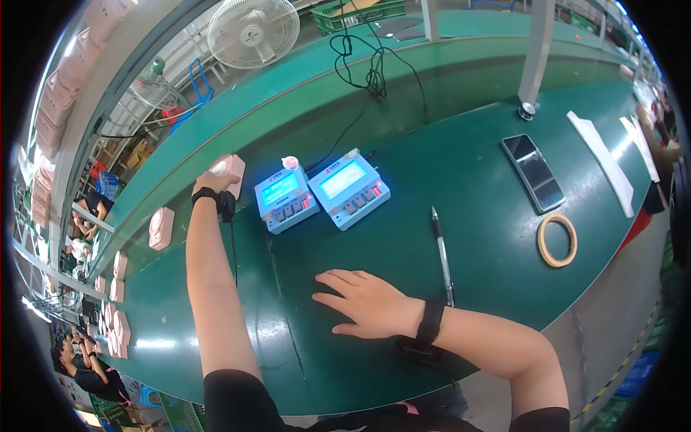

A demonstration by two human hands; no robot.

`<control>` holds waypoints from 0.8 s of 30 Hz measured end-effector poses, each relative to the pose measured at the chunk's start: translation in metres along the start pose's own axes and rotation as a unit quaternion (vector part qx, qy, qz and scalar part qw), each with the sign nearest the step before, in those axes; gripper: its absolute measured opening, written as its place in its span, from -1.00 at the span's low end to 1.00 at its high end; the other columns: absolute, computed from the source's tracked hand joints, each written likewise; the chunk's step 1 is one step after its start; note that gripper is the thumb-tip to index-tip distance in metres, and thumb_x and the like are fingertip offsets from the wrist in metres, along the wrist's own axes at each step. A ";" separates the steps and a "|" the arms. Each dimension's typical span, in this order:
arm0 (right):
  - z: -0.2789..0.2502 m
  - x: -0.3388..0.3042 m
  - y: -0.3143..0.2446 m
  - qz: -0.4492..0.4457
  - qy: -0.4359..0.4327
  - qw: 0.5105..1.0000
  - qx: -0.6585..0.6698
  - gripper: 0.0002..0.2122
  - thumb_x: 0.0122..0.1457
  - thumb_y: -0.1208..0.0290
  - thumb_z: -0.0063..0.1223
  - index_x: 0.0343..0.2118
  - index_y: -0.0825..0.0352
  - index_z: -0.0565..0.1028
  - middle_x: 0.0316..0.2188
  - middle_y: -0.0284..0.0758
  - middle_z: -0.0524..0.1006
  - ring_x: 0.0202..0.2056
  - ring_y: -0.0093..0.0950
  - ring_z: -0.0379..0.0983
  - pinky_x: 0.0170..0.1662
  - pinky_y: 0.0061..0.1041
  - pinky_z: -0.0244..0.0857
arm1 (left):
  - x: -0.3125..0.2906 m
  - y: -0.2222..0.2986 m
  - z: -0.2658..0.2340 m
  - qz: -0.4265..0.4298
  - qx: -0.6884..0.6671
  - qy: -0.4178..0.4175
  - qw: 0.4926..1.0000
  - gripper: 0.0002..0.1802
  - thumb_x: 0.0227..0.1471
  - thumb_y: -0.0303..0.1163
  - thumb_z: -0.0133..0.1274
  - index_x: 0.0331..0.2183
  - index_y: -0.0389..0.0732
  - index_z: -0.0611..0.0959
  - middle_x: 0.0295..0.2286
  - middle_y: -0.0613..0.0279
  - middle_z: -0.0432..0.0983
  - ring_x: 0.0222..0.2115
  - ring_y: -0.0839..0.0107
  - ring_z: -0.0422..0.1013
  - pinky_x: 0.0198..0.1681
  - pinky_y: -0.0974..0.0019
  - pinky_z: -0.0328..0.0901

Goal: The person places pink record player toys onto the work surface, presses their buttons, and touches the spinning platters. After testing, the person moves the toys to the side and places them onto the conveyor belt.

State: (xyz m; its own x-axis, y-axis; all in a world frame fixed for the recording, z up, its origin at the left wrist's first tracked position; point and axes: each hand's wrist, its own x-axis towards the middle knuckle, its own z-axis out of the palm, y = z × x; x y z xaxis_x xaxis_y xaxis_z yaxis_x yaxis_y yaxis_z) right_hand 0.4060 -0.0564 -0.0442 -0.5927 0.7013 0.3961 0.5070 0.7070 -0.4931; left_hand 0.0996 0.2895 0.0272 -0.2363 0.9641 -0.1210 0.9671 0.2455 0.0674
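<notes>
My left arm reaches far out to a pink plastic housing (237, 170), a boxy piece with rounded corners. My left hand (216, 184) is closed on it, though some of the fingers are hidden. Just right of it stand two blue box-shaped testers with lit screens, the left tester (284, 198) and the right tester (350, 189). A small round pinkish part (290, 163) sits at the top of the left one. Over the green tabletop (345, 252), nearer me, my right hand (371, 306) is spread palm down, holding nothing. Both wrists wear black bands.
Another pink housing (161, 228) stands to the left, with several more along the table's far left. On the right lie a pen (443, 255), a phone (533, 174), a tape roll (557, 240) and a white strip (601, 162). Black cables (376, 75) hang behind the testers.
</notes>
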 end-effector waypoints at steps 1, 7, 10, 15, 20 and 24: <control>0.000 -0.001 0.002 0.001 0.000 1.000 0.000 -0.46 0.05 0.17 0.20 0.06 0.32 0.39 0.14 -0.13 0.27 0.20 -0.23 0.16 0.20 -0.29 0.12 | -0.008 0.005 -0.007 0.004 -0.002 -0.002 1.000 0.02 -0.32 0.23 0.23 0.00 -0.44 0.53 0.00 -0.19 0.45 0.00 0.05 0.44 0.06 0.20 0.31; 0.001 0.005 -0.008 -0.020 -0.022 0.999 0.018 -0.46 0.11 0.14 0.15 0.12 0.28 0.35 0.19 -0.11 0.23 0.22 -0.18 0.14 0.22 -0.23 0.11 | -0.032 -0.075 -0.045 0.057 -0.135 0.150 0.978 0.05 -0.30 0.16 0.24 0.08 -0.47 0.44 -0.01 -0.36 0.41 0.04 -0.03 0.40 0.09 0.18 0.28; -0.001 -0.001 0.001 -0.003 -0.023 1.000 0.007 -0.46 0.11 0.15 0.15 0.12 0.28 0.36 0.18 -0.12 0.23 0.22 -0.18 0.14 0.21 -0.23 0.11 | -0.098 -0.062 -0.045 0.094 -0.235 0.150 0.956 -0.06 -0.29 -0.04 0.31 0.05 -0.49 0.45 0.08 -0.26 0.30 0.02 0.08 0.38 0.04 0.32 0.27; -0.009 0.001 -0.004 0.002 -0.045 0.999 0.002 -0.44 0.09 0.14 0.16 0.13 0.28 0.34 0.18 -0.11 0.23 0.21 -0.17 0.15 0.21 -0.22 0.11 | -0.210 -0.078 -0.041 0.167 -0.244 -0.010 0.955 0.06 -0.32 -0.26 0.38 0.19 -0.39 0.26 -0.22 -0.03 0.56 -0.26 0.14 0.51 -0.11 0.28 0.35; -0.010 0.003 -0.008 0.013 -0.013 0.999 0.043 -0.40 0.07 0.11 0.18 0.14 0.28 0.31 0.20 -0.10 0.21 0.22 -0.15 0.13 0.20 -0.21 0.11 | -0.296 -0.063 -0.001 0.299 -0.035 0.114 0.947 0.17 -0.37 -0.01 0.38 0.19 -0.41 0.24 -0.36 -0.11 0.59 -0.36 0.07 0.54 -0.23 0.22 0.41; -0.020 0.008 -0.015 -0.015 0.082 0.996 0.013 -0.40 0.04 0.12 0.22 0.12 0.28 0.33 0.21 -0.14 0.21 0.23 -0.19 0.13 0.21 -0.23 0.10 | -0.334 -0.040 -0.001 0.306 -0.192 -0.016 0.932 -0.04 -0.15 -0.09 0.30 0.19 -0.29 0.28 -0.21 -0.07 0.58 -0.21 0.16 0.52 -0.13 0.18 0.39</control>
State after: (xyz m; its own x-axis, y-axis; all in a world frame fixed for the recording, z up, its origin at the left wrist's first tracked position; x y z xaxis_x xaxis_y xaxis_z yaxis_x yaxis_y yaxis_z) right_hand 0.4063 -0.0601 -0.0182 -0.4966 0.6866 0.5310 0.4731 0.7270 -0.4977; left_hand 0.1394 -0.0427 0.0661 0.3571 0.9337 0.0272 0.8137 -0.3252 0.4818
